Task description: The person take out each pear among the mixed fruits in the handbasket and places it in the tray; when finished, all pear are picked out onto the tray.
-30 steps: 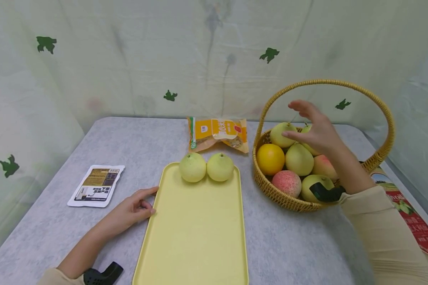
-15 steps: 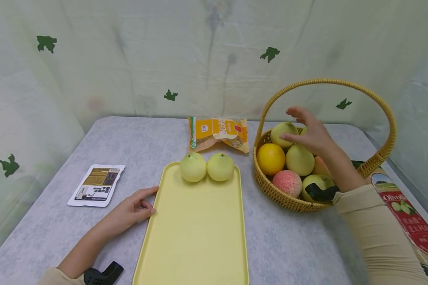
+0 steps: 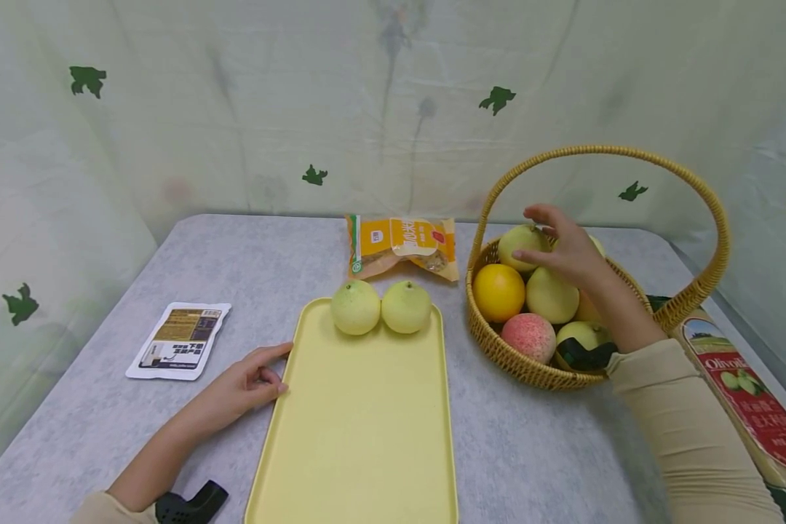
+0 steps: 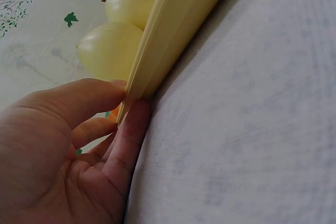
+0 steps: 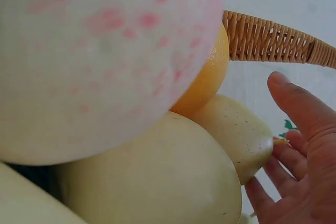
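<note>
In the head view, the left hand [image 3: 242, 386] is at the left rim of a yellow tray [image 3: 367, 429]; the left wrist view shows the thumb and fingers pinching the rim [image 4: 157, 40]. Two pale green pears [image 3: 355, 307] stand side by side at the tray's far end. The right hand [image 3: 566, 247] is over the wicker basket [image 3: 524, 370], its thumb and fingers spread beside a pear [image 3: 522, 247] at the back left. In the right wrist view the thumb stands clear of that pear [image 5: 233, 129], and the fingers are close beside its stem end.
The basket also holds an orange [image 3: 498, 292], a pink peach [image 3: 528, 337] and more pears, under a tall handle [image 3: 602, 151]. An orange snack bag [image 3: 402, 247] lies behind the tray, a white packet [image 3: 180, 342] at left, and a red-labelled bag [image 3: 753, 400] at right.
The right hand has moved slightly left and down, closer to the back-left pear. The left hand and the tray have stayed in place.
</note>
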Demonstrator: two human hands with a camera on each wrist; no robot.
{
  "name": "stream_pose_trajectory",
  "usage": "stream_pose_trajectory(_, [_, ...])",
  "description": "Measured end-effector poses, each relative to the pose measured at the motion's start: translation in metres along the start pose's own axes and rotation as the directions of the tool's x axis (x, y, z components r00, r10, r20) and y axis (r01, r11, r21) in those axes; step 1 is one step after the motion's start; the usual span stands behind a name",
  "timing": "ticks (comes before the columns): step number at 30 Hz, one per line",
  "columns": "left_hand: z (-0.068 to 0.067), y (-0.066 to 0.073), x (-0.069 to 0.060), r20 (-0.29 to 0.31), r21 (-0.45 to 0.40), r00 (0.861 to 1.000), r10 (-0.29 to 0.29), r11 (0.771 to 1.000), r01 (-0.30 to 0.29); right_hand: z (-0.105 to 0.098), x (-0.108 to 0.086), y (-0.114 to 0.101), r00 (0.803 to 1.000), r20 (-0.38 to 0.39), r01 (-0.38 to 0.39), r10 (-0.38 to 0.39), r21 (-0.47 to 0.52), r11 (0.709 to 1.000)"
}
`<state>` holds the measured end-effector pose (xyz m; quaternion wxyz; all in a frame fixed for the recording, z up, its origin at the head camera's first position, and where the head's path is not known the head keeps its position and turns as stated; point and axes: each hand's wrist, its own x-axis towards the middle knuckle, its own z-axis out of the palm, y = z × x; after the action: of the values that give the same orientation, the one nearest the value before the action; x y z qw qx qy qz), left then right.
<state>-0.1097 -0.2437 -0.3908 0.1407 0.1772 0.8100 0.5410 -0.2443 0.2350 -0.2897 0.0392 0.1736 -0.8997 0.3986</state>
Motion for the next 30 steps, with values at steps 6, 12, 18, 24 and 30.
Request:
stream_pose_trajectory(6, [0.0000,0.0003,0.0002,0.001,0.003,1.000,0.000,1.000,0.000,0.0008,-0.0013,0.0008,0.998,0.031,-0.061,0.061,-0.001,0.998])
stream_pose_trajectory(12, [-0.0003,0.0004,0.0001,0.003,0.002,1.000,0.002,1.000,-0.002,0.0008,-0.0008,0.0027,0.992,0.075,-0.101,0.102,-0.017,0.995])
stream_pose_trajectory(18, [-0.0003,0.0005,0.0003,0.004,-0.002,1.000,0.004,1.000,-0.004,0.0015,0.0026,0.0067,0.988,0.096,-0.117,0.123,-0.071,0.991])
stream_pose_trajectory(24, [-0.0004,-0.0008,0.0003,0.010,-0.011,1.000,0.003,1.000,-0.003,0.0022,0.0043,0.0075,0.980,0.117,-0.155,0.161,-0.057,0.986])
stream_pose_trajectory(30, [-0.0010,-0.0022,0.0006,0.007,-0.001,1.000,0.012,1.000,-0.012,0.0033,0.0037,0.0059,0.972,0.139,-0.187,0.189,-0.025,0.982])
